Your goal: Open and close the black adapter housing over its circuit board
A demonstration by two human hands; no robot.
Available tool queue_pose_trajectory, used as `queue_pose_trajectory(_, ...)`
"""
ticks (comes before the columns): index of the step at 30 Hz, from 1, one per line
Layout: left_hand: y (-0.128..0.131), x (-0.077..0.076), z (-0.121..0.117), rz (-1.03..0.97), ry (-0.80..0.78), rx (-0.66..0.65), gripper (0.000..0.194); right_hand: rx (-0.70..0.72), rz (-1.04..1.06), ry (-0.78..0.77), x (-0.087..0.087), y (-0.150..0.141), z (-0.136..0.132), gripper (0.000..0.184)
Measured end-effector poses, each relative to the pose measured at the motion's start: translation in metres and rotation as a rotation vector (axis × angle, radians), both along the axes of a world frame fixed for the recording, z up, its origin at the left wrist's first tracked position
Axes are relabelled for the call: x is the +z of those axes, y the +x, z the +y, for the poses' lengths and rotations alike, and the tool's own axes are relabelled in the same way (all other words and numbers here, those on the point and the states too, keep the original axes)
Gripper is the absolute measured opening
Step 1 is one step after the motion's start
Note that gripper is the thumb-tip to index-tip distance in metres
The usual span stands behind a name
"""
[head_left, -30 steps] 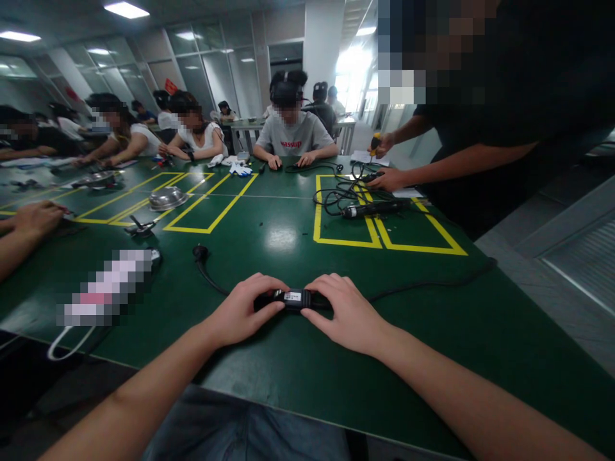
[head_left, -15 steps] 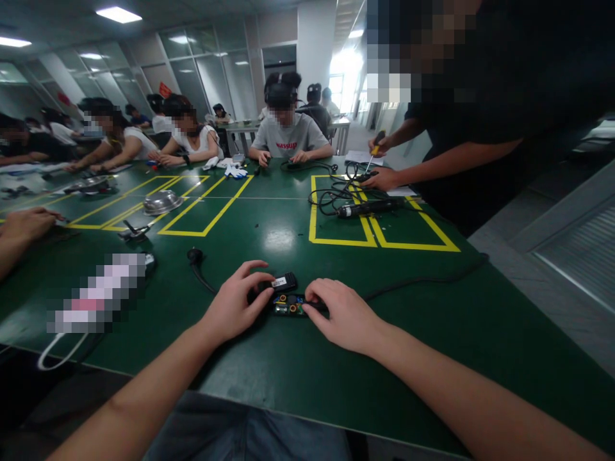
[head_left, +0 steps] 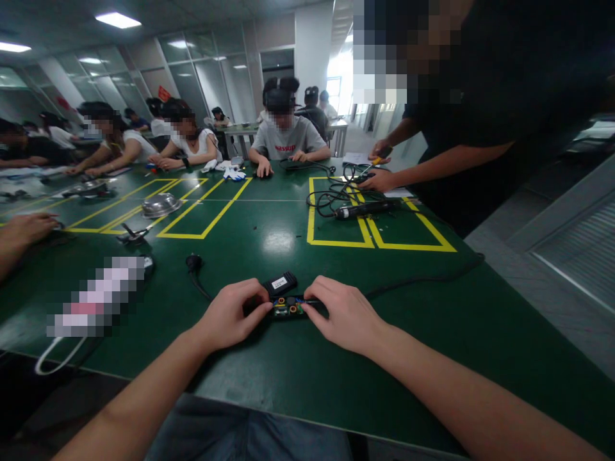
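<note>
A small black power adapter lies opened on the green table in front of me. Its lower half shows a circuit board with orange and green parts. The black lid, with a white label, lies just behind it. My left hand pinches the left end of the open half. At the right end, my right hand has its fingers curled on the casing. A black cable runs off to the right, and another ends in a plug to the left.
A person in black stands at the right with a screwdriver over tangled cables and a black tool inside yellow floor-tape boxes. Several seated people work along the far and left sides. A metal bowl and a face mask lie to the left.
A second ago both hands held the adapter closed. The lid came off and now lies behind the exposed circuit board, and my left hand has returned to the lower half.
</note>
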State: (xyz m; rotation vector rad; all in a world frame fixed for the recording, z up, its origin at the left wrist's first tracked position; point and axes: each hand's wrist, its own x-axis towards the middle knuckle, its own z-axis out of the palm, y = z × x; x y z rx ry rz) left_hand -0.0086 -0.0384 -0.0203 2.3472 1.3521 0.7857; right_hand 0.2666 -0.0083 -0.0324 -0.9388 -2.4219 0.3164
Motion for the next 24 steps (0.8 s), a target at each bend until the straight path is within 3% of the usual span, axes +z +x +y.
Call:
queue_pose_trajectory(12,-0.0005,0.0043,0.0005,-0.024,0.023,-0.045,0.015,0.009,0.045,-0.003,-0.0011,0.0002,-0.0012,0.006)
queue_pose_trajectory(24,-0.0039,0.002,0.0006,-0.015,-0.014,-0.082,0.014,-0.014,-0.031,-0.122,0.0038,-0.0008,-0.0034,0.009)
